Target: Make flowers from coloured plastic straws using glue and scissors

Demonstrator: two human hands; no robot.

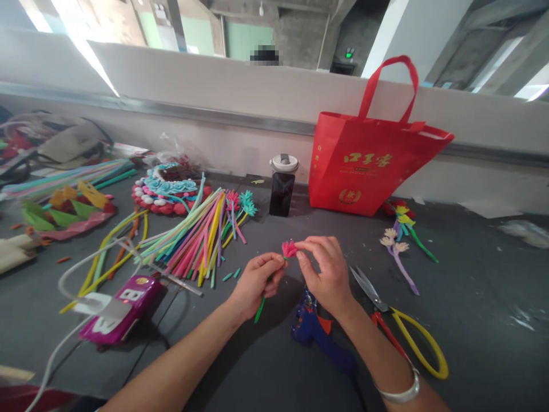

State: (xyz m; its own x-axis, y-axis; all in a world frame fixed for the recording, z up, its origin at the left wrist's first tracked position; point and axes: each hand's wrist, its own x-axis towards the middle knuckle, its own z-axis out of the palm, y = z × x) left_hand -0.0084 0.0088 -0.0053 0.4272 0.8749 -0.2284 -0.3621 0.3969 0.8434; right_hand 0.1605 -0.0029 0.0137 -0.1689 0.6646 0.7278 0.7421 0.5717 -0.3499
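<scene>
Pinched in my left hand (257,283) is a small pink craft flower (289,249) on a green stem, its lower end showing below my fingers. My right hand (326,274) has thumb and forefinger closed at the flower's right-hand petals; the other fingers are bent. Under my right hand a blue glue gun (319,332) with an orange trigger lies on the dark table. Just right of my right forearm rest scissors (398,320) with red and yellow handles, blades apart.
Left of my hands lies a bundle of coloured craft sticks (193,229), near a purple power strip (124,309) with white cables. Behind stand a phone (282,194) against a lidded cup (284,163) and a red bag (369,160). Finished flowers (397,246) lie at the right.
</scene>
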